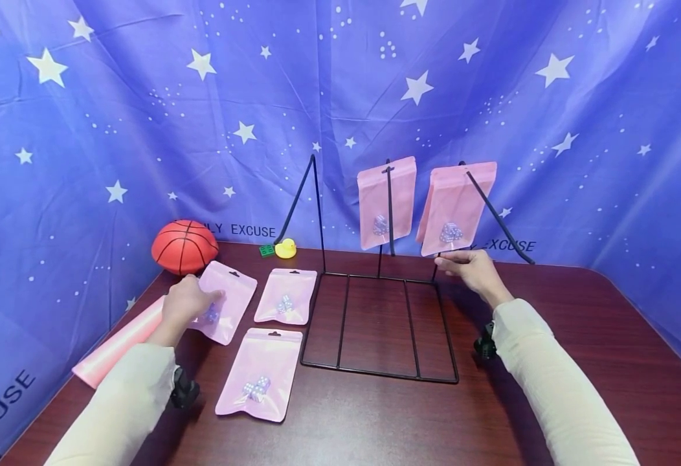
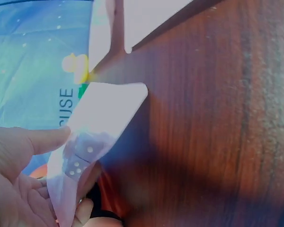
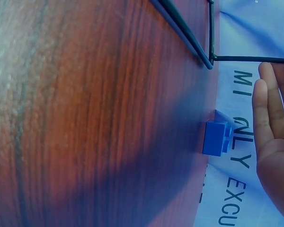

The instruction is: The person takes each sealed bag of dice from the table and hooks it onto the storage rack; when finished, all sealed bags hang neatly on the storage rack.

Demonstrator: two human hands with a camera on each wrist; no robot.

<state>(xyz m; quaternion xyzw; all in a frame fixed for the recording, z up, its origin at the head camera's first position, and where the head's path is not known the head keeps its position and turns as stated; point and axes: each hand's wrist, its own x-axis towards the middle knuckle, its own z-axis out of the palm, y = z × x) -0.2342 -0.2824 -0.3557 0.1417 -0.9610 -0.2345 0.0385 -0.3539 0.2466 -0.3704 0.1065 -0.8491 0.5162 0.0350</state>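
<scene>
My left hand (image 1: 186, 301) pinches a pink zip bag (image 1: 230, 304) of dice by its lower left side, thumb on the front. In the left wrist view, that bag (image 2: 106, 106) is bent and tilted, with dice showing through it. Two more pink bags, an upper one (image 1: 288, 291) and a lower one (image 1: 270, 362), lie flat to its right. My right hand (image 1: 471, 272) holds an upright of the black wire rack (image 1: 340, 370) with its fingertips, just under the pink bags (image 1: 463, 188) on the right hook. Another pink bag (image 1: 369, 188) hangs on the middle hook; the left hook (image 1: 295, 200) is bare.
A small basketball (image 1: 184, 247) stands at the back left, with a pink bag (image 1: 122, 340) in front of it, partly behind my left arm. A yellow duck (image 1: 285, 248) and a green block (image 1: 267, 250) sit by the starry curtain. A blue block (image 3: 215, 137) shows in the right wrist view.
</scene>
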